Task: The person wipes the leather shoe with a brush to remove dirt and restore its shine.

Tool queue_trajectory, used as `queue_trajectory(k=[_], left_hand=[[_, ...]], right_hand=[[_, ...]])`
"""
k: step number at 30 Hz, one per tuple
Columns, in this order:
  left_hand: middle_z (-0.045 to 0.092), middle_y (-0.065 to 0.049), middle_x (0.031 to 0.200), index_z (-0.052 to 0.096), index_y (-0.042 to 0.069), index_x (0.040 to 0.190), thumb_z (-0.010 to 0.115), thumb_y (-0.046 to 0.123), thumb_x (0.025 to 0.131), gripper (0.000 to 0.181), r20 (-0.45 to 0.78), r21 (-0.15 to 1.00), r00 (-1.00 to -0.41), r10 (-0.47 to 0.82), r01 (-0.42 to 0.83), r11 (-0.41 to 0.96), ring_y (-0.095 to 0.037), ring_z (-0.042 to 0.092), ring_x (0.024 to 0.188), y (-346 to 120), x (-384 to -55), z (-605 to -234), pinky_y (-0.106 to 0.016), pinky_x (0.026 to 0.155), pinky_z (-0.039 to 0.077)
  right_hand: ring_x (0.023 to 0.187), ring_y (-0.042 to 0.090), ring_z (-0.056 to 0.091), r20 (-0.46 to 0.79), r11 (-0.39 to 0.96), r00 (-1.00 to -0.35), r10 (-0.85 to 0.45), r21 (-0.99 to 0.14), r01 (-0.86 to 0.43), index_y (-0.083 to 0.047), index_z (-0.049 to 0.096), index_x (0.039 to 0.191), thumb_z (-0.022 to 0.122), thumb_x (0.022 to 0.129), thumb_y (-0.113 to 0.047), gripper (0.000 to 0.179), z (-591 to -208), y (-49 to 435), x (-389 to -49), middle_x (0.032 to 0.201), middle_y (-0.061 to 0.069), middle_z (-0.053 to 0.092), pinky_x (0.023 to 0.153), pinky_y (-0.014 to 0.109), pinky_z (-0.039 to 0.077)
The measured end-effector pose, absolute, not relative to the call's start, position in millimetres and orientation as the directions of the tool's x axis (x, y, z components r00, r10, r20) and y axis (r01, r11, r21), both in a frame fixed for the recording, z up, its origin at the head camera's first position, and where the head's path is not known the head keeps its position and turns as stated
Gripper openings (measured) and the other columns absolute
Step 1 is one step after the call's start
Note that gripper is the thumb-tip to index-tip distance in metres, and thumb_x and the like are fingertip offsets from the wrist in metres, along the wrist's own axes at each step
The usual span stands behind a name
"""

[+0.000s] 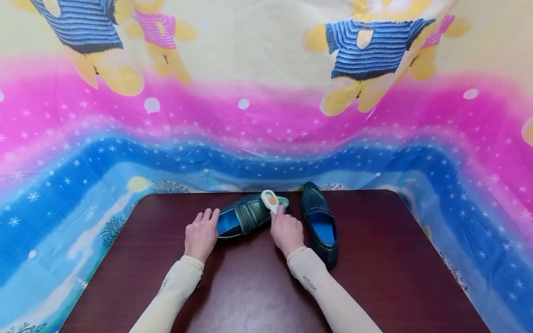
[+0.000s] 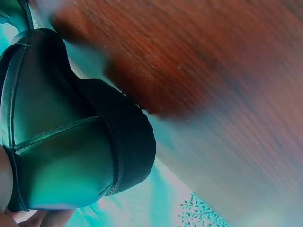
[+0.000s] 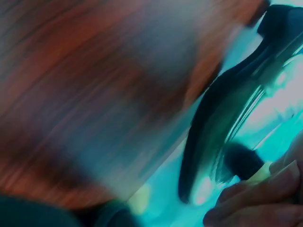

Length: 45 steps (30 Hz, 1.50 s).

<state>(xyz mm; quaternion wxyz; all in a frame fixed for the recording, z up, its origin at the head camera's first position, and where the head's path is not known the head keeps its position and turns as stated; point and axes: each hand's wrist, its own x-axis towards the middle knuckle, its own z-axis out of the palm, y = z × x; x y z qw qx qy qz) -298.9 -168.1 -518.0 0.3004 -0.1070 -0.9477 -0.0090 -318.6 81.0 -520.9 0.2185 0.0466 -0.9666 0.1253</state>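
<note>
A dark green leather loafer [image 1: 251,213] with a blue insole lies at an angle near the table's far edge, toe to the right. My left hand [image 1: 201,235] grips it at the heel; in the left wrist view fingers [image 2: 52,218] wrap the back of the loafer [image 2: 61,142]. My right hand [image 1: 287,231] holds a small brush [image 1: 269,200] with a white looped handle and an orange spot, over the loafer's toe. In the right wrist view the dark bristles [image 3: 240,161] are against the loafer's upper [image 3: 227,118], and my right fingers [image 3: 265,198] curl round the handle.
A matching loafer [image 1: 319,224] stands to the right of my right hand, toe toward the back. The dark reddish-brown table [image 1: 258,291] has rounded far corners. A printed curtain [image 1: 258,115] with bears and snowflakes hangs behind and round the sides.
</note>
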Motion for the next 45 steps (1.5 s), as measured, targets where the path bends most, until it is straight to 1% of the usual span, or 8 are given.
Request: queue_trajectory(k=[5, 13, 17, 22, 27, 33, 41, 45], left_hand=[[0.069, -0.013, 0.107, 0.065, 0.01, 0.122, 0.079, 0.007, 0.085, 0.04, 0.558, -0.031, -0.809, 0.185, 0.203, 0.979, -0.03, 0.066, 0.09, -166.0, -299.9, -515.9, -0.049, 0.052, 0.057], [0.07, -0.013, 0.11, 0.067, 0.01, 0.124, 0.078, 0.007, 0.086, 0.04, 0.561, -0.012, -0.807, 0.186, 0.217, 0.976, -0.031, 0.066, 0.094, -168.2, -295.7, -516.1, -0.051, 0.054, 0.057], [0.072, -0.012, 0.106, 0.071, 0.013, 0.118, 0.079, 0.006, 0.084, 0.036, 0.587, -0.02, -0.777, 0.227, 0.267, 0.964, -0.031, 0.067, 0.091, -167.5, -293.9, -516.2, -0.05, 0.051, 0.056], [0.073, -0.01, 0.103, 0.075, 0.017, 0.112, 0.084, 0.005, 0.078, 0.037, 0.578, -0.041, -0.762, 0.291, 0.329, 0.943, -0.03, 0.066, 0.086, -168.0, -289.5, -515.1, -0.048, 0.052, 0.057], [0.074, -0.01, 0.099, 0.078, 0.016, 0.108, 0.09, 0.007, 0.072, 0.039, 0.578, -0.096, -0.741, 0.343, 0.355, 0.93, -0.029, 0.066, 0.081, -169.6, -283.9, -513.3, -0.047, 0.055, 0.058], [0.072, -0.009, 0.094, 0.075, 0.015, 0.105, 0.088, 0.004, 0.073, 0.036, 0.584, -0.118, -0.724, 0.366, 0.371, 0.921, -0.028, 0.063, 0.077, -169.4, -282.2, -509.9, -0.045, 0.054, 0.058], [0.072, -0.009, 0.094, 0.075, 0.015, 0.106, 0.086, 0.003, 0.075, 0.035, 0.598, -0.092, -0.716, 0.359, 0.385, 0.919, -0.026, 0.065, 0.076, -167.2, -282.9, -510.9, -0.044, 0.055, 0.059], [0.073, -0.009, 0.096, 0.075, 0.015, 0.105, 0.087, 0.004, 0.075, 0.035, 0.584, -0.085, -0.734, 0.345, 0.368, 0.926, -0.027, 0.065, 0.077, -172.4, -281.7, -511.8, -0.044, 0.056, 0.059]], right_hand=[[0.055, 0.036, 0.063, 0.386, 0.957, -0.919, 0.078, -0.287, -0.039, 0.001, 0.054, 0.098, 0.055, 0.108, -0.031, 0.033, -520.3, 104.3, -320.0, 0.063, 0.018, 0.061, 0.053, 0.05, 0.054], [0.058, 0.037, 0.065, 0.368, 0.946, -0.929, 0.049, -0.315, -0.075, 0.003, 0.056, 0.109, 0.051, 0.109, -0.032, 0.035, -509.9, 102.4, -318.3, 0.07, 0.02, 0.066, 0.056, 0.051, 0.055], [0.056, 0.035, 0.064, 0.387, 0.932, -0.919, -0.071, -0.303, -0.199, 0.0, 0.055, 0.113, 0.049, 0.11, -0.034, 0.035, -505.4, 84.8, -312.6, 0.07, 0.017, 0.066, 0.052, 0.047, 0.051], [0.054, 0.028, 0.061, 0.352, 0.887, -0.9, -0.258, -0.282, -0.364, -0.006, 0.053, 0.107, 0.046, 0.11, -0.036, 0.031, -499.9, 51.1, -306.3, 0.068, 0.009, 0.062, 0.048, 0.041, 0.046], [0.056, 0.026, 0.061, 0.331, 0.892, -0.886, -0.325, -0.204, -0.404, -0.008, 0.053, 0.106, 0.044, 0.111, -0.038, 0.031, -493.4, 30.9, -305.8, 0.068, 0.007, 0.064, 0.05, 0.039, 0.048], [0.056, 0.03, 0.063, 0.361, 0.934, -0.894, -0.264, -0.135, -0.33, -0.009, 0.053, 0.105, 0.047, 0.11, -0.038, 0.029, -497.7, 35.3, -306.3, 0.066, 0.01, 0.064, 0.047, 0.041, 0.046], [0.051, 0.034, 0.061, 0.489, 0.972, -0.869, -0.075, -0.161, -0.174, -0.004, 0.055, 0.098, 0.056, 0.107, -0.033, 0.03, -507.0, 85.7, -317.9, 0.06, 0.015, 0.06, 0.046, 0.045, 0.047], [0.048, 0.033, 0.058, 0.432, 0.977, -0.902, 0.009, -0.195, -0.084, -0.001, 0.053, 0.097, 0.057, 0.107, -0.031, 0.032, -507.9, 108.6, -321.7, 0.059, 0.015, 0.057, 0.049, 0.047, 0.051]])
